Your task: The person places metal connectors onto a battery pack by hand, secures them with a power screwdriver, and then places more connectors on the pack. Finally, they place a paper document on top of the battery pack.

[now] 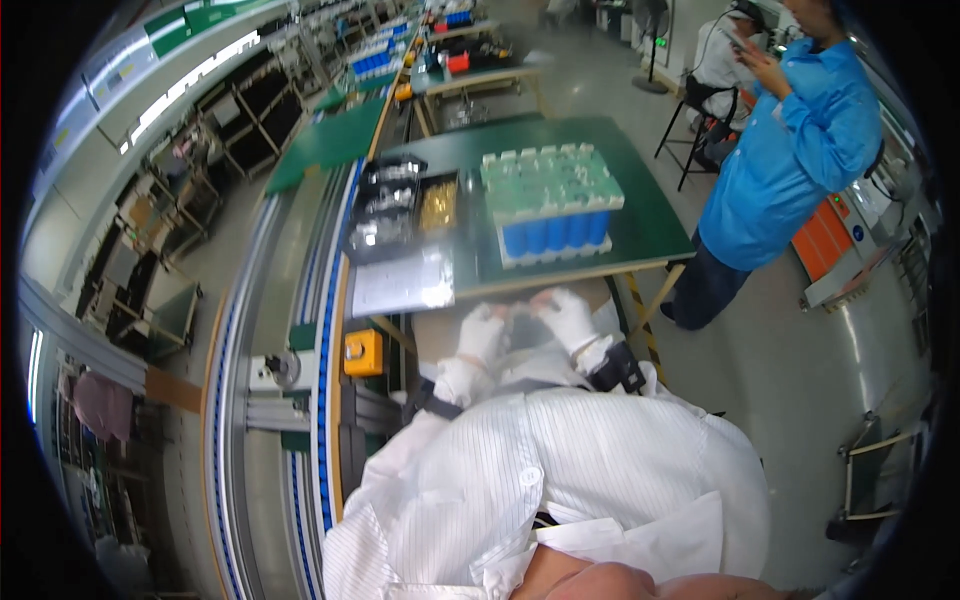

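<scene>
My left hand (484,328) and my right hand (563,315), both in white gloves with bare fingertips, are close together just in front of the table's near edge. The fingers of each hand are curled in. A pale, blurred patch lies between them, and I cannot make out what they hold. Beyond them on the green tabletop (655,220) stands a block of blue cylindrical cells (555,234) between pale green plastic holders (550,180). To its left are a black bin of brass-coloured small parts (438,205) and black trays with clear-wrapped pieces (385,200).
Papers in a clear sleeve (405,282) lie at the table's near left corner. A conveyor rail (335,300) with a yellow switch box (363,352) runs along my left. At right a person in a blue coat (790,150) stands; another sits on a stool behind.
</scene>
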Demonstrator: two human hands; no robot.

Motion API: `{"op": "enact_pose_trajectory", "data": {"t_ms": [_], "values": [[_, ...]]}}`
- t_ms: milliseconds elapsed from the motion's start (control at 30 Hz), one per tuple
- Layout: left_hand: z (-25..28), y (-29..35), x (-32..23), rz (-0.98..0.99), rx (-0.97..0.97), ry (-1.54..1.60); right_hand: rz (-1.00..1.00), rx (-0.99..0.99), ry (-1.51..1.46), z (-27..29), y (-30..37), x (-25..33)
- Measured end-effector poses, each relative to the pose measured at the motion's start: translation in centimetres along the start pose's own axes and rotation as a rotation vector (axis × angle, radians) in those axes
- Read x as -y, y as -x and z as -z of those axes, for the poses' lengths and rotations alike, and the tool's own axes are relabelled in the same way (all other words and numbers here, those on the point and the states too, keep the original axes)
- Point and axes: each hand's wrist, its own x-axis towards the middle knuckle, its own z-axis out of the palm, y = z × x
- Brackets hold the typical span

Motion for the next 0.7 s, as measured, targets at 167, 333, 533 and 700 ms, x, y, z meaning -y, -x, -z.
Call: {"op": "enact_pose_trajectory", "data": {"t_ms": [167,333,533,700], "values": [[0.6,-0.2,-1.2,0.007,0.007,0.076,-0.127,-0.044,-0.149,2.0,-1.4,0.6],[0.2,-0.7,-1.8,0.079,0.029,0.113,-0.221,-0.030,-0.163,2.6,-3.2,-0.7],[-0.8,-3.1,-3.6,0.087,0.084,0.133,-0.283,0.038,-0.147,3.4,-6.8,0.2],[-2.9,-3.8,-7.9,-0.014,0.173,0.135,-0.267,0.075,-0.196,4.3,-10.2,2.3]]}}
